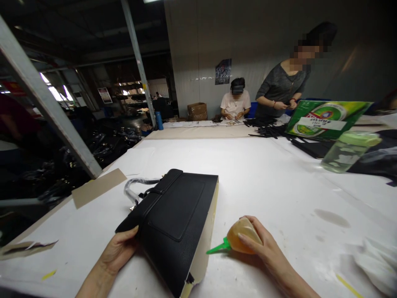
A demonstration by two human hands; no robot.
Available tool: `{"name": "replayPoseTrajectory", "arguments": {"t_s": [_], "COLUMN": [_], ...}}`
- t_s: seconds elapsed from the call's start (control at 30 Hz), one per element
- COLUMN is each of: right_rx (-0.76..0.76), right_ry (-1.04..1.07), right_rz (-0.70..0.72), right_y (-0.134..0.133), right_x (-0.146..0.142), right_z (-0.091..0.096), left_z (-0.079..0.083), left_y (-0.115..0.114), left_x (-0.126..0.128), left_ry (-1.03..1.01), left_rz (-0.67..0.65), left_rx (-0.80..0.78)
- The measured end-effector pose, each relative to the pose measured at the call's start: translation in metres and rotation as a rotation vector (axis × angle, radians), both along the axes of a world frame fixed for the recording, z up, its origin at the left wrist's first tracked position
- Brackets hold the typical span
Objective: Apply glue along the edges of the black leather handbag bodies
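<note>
A black handbag [176, 207] lies tilted on the white-covered table, its pale unfinished edge [201, 248] facing right. Its handle [132, 188], wrapped in clear plastic, sticks out to the left. My left hand [119, 248] grips the bag's near left corner, thumb on top and fingers partly hidden beneath. In my right hand [257, 240] is a squeeze bottle of amber liquid [240, 236], held on its side. The bottle's green nozzle [218, 247] points left, its tip close to the pale edge; whether it touches, I cannot tell.
Cardboard [99, 188] lies at the table's left edge, near a slanted metal post [62, 107]. At right stand a green-lidded bottle [347, 151] and a green box panel [328, 118]. Black strips [263, 126] are piled at the back, where two people work. Crumpled white material [378, 260] sits near right.
</note>
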State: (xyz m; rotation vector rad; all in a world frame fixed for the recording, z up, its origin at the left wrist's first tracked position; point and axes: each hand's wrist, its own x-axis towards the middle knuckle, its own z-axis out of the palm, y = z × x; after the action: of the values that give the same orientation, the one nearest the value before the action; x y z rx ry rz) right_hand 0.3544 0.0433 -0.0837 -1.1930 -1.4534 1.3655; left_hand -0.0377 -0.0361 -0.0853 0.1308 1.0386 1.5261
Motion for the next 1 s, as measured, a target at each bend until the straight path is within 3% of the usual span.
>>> {"name": "replayPoseTrajectory", "arguments": {"t_s": [0.07, 0.2, 0.27, 0.43, 0.5, 0.7, 0.77, 0.9, 1.0], "right_rx": [-0.009, 0.077, 0.096, -0.005, 0.008, 0.156, 0.132, 0.030, 0.057], "right_ry": [0.010, -0.067, -0.099, 0.007, 0.018, -0.100, -0.099, -0.047, -0.066], "right_rz": [0.006, -0.195, -0.230, 0.011, -0.003, -0.239, -0.214, -0.037, -0.078], "right_y": [0.000, 0.017, 0.019, -0.002, 0.001, 0.036, 0.032, 0.012, 0.012], "right_x": [-0.001, -0.001, -0.002, -0.005, -0.006, -0.004, -0.004, -0.003, -0.002], "right_z": [0.000, -0.001, -0.001, -0.001, 0.000, 0.003, 0.004, 0.007, 0.008], "left_z": [-0.002, -0.001, 0.001, 0.001, -0.001, -0.003, -0.002, 0.000, 0.000], "left_y": [-0.001, -0.001, -0.001, -0.002, -0.002, -0.004, -0.004, -0.004, -0.002], "left_x": [-0.001, 0.000, 0.002, 0.003, 0.003, 0.001, 0.002, 0.003, 0.003], "left_ry": [0.010, -0.010, -0.019, -0.001, 0.013, 0.031, 0.038, 0.024, 0.016], "left_rz": [0.009, -0.002, -0.003, 0.025, 0.022, -0.003, -0.011, -0.005, 0.013], "left_rx": [0.009, -0.007, -0.022, -0.011, -0.010, 0.004, -0.002, -0.017, -0.024]}}
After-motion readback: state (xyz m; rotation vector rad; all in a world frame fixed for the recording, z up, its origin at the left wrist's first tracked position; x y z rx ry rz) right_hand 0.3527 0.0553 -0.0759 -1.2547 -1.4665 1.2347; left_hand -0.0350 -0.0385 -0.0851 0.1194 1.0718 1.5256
